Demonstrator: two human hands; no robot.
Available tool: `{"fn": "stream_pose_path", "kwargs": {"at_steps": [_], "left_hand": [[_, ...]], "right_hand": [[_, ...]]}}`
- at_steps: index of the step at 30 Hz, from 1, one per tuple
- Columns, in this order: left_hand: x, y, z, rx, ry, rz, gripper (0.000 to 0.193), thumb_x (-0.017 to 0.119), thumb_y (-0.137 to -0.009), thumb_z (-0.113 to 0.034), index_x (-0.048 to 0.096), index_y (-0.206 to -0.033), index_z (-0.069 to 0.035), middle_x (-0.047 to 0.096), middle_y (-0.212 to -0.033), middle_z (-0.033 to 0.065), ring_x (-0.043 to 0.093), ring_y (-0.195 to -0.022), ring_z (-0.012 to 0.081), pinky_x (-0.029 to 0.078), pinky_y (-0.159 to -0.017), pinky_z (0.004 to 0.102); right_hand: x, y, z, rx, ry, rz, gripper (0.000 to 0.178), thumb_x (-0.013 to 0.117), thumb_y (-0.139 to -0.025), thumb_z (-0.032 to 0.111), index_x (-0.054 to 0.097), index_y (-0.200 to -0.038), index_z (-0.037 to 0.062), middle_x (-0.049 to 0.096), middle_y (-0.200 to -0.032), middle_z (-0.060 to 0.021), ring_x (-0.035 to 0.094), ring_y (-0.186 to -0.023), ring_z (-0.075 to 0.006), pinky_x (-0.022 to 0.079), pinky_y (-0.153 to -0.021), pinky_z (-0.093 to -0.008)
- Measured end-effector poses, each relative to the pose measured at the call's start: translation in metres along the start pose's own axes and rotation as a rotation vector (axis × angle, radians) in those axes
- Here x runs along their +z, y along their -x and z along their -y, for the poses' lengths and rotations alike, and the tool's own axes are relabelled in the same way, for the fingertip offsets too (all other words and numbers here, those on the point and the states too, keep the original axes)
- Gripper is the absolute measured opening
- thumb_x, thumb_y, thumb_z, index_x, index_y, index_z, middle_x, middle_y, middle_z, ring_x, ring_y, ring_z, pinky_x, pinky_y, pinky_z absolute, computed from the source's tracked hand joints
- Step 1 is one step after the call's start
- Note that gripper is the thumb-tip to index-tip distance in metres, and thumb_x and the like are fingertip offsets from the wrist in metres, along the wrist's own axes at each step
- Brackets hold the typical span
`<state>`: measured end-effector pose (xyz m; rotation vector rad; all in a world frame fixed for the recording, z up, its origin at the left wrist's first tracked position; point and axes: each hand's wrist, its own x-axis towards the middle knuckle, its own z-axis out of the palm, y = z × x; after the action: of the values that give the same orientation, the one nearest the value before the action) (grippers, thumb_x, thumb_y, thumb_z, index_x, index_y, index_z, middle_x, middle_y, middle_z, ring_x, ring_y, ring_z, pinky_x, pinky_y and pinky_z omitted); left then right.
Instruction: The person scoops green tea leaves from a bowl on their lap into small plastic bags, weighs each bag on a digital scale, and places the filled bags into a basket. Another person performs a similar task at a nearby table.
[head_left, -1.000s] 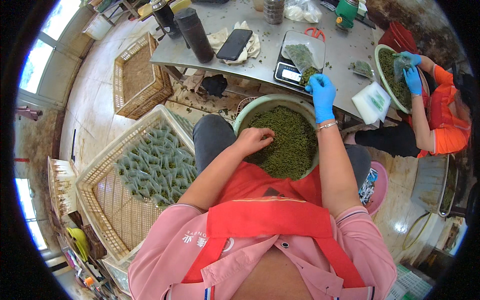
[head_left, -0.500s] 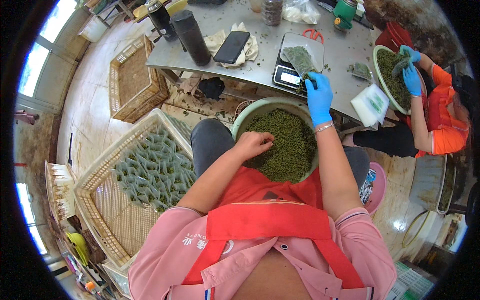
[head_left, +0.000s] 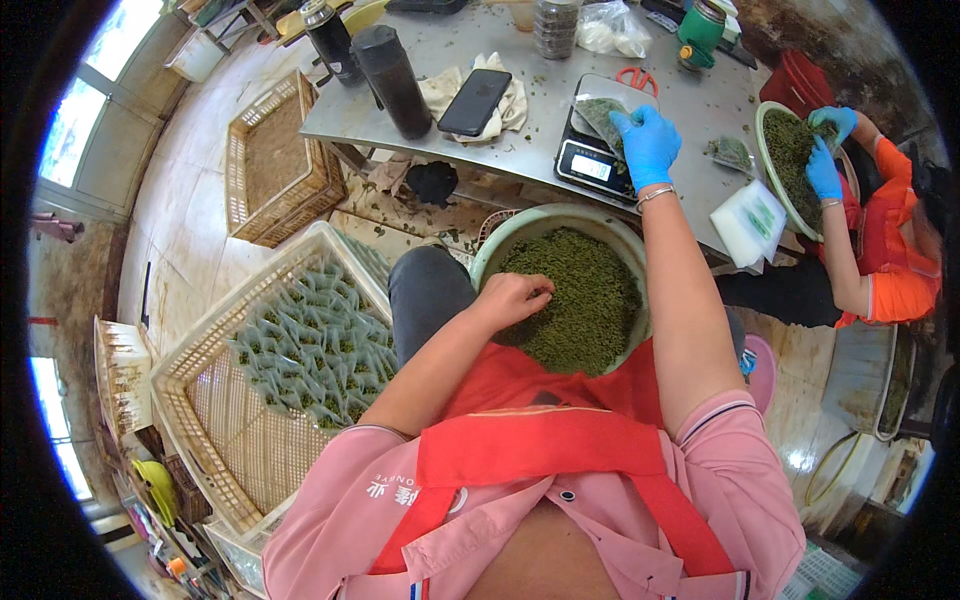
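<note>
My right hand (head_left: pixel 648 146), in a blue glove, grips the upper edge of a clear plastic bag (head_left: pixel 600 118) holding green granules. The bag lies tilted on a digital kitchen scale (head_left: pixel 592 168) with a lit display. Over the pale green basin (head_left: pixel 490 240) in my lap hovers my bare left hand (head_left: pixel 515 299), fingers curled together. Whether anything sits between those fingertips is hidden. Small green buds or granules (head_left: pixel 575 300) fill the basin. Beside my left leg, a cream plastic crate (head_left: pixel 200 400) holds many filled plastic bags (head_left: pixel 310 345) standing close together.
On the metal table (head_left: pixel 545 110) are a phone (head_left: pixel 476 101) on a cloth, dark bottles (head_left: pixel 392 82), red-handled scissors (head_left: pixel 637 80) and a filled bag (head_left: pixel 730 152). At right, a co-worker's gloved hands (head_left: pixel 828 165) work over another basin (head_left: pixel 775 180). Another crate (head_left: pixel 265 165) stands far left.
My right hand has moved up and forward, from the scale's front edge to the bag's upper end. The left hand stays over the basin. The whole view has shifted slightly.
</note>
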<state>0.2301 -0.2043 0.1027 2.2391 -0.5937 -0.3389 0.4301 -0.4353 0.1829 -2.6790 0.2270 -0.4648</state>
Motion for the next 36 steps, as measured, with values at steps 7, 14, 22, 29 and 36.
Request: {"fn": "stream_pose_path", "kwargs": {"at_steps": [7,14,22,29,36], "left_hand": [[0.002,0.000,0.002,0.022,-0.019,0.007,0.022,0.060,-0.082,-0.028,0.066,-0.098,-0.013,0.068,-0.086,0.0091,0.065,-0.077,0.0278,0.052,-0.066,0.0377],[0.006,-0.002,0.003,0.049,-0.024,-0.042,0.024,0.059,-0.083,-0.029,0.064,-0.102,-0.015,0.067,-0.086,0.0110,0.065,-0.078,0.0294,0.051,-0.067,0.0402],[0.006,0.007,0.004,0.005,-0.061,-0.078,0.023,0.058,-0.083,-0.028,0.065,-0.101,-0.014,0.066,-0.085,0.0129,0.064,-0.077,0.0304,0.051,-0.067,0.0406],[0.015,0.000,-0.002,-0.026,0.007,-0.093,0.023,0.059,-0.083,-0.028,0.065,-0.100,-0.013,0.066,-0.084,0.0130,0.064,-0.076,0.0305,0.050,-0.066,0.0398],[0.016,-0.002,0.003,-0.015,-0.004,-0.091,0.021,0.059,-0.083,-0.026,0.066,-0.099,-0.013,0.066,-0.083,0.0129,0.064,-0.075,0.0299,0.051,-0.066,0.0385]], "right_hand": [[0.010,0.057,-0.066,0.021,-0.792,-0.065,0.039,0.069,-0.077,0.022,0.061,-0.112,0.0049,0.064,-0.097,-0.0125,0.062,-0.088,-0.0220,0.048,-0.080,-0.0325],[-0.008,0.108,-0.054,-0.004,-0.355,0.021,0.040,0.070,-0.077,0.017,0.061,-0.115,0.0146,0.059,-0.092,-0.0078,0.059,-0.076,-0.0216,0.048,-0.071,-0.0346],[-0.002,0.103,-0.058,0.171,-0.843,0.265,0.018,0.063,-0.081,0.010,0.066,-0.099,0.0098,0.058,-0.085,-0.0070,0.059,-0.075,-0.0178,0.048,-0.068,-0.0285],[-0.002,0.090,-0.040,-0.324,-0.774,0.105,0.021,0.059,-0.083,0.006,0.065,-0.103,0.0063,0.059,-0.090,-0.0083,0.059,-0.075,-0.0154,0.049,-0.069,-0.0267],[0.009,0.066,-0.033,-0.010,-0.558,-0.056,0.029,0.068,-0.078,0.019,0.062,-0.105,0.0117,0.063,-0.077,-0.0083,0.063,-0.072,-0.0260,0.050,-0.070,-0.0350]]}}
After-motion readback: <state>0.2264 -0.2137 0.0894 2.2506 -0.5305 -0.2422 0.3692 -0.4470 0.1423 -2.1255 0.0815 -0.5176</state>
